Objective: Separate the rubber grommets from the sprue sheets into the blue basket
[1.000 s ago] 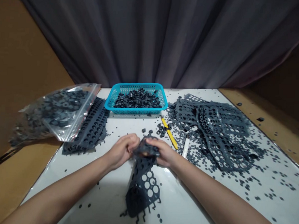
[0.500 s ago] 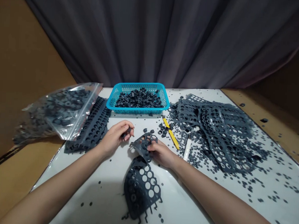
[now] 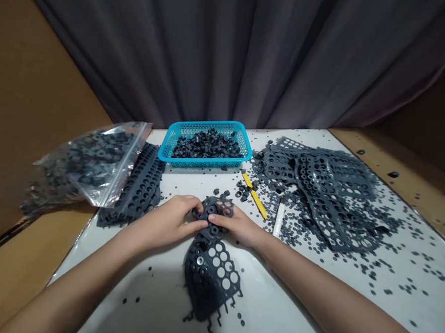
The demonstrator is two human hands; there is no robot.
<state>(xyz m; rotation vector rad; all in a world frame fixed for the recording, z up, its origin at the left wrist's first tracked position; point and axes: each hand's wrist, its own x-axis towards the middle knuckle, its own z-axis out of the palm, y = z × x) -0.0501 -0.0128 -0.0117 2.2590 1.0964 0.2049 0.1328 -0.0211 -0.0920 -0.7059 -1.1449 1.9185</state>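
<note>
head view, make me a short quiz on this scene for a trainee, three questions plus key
1. True or false: the right hand holds a dark perforated sheet.
2. What colour is the basket holding small dark parts? a) red b) blue c) white
3. Fill in: just right of the yellow tool lies a slim ___ tool.

Key: 1 true; 2 b; 3 white

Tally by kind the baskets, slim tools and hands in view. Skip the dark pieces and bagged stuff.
Baskets: 1, blue
Slim tools: 2, yellow one, white one
Hands: 2, left hand, right hand holding a dark perforated sheet
Total: 5
</note>
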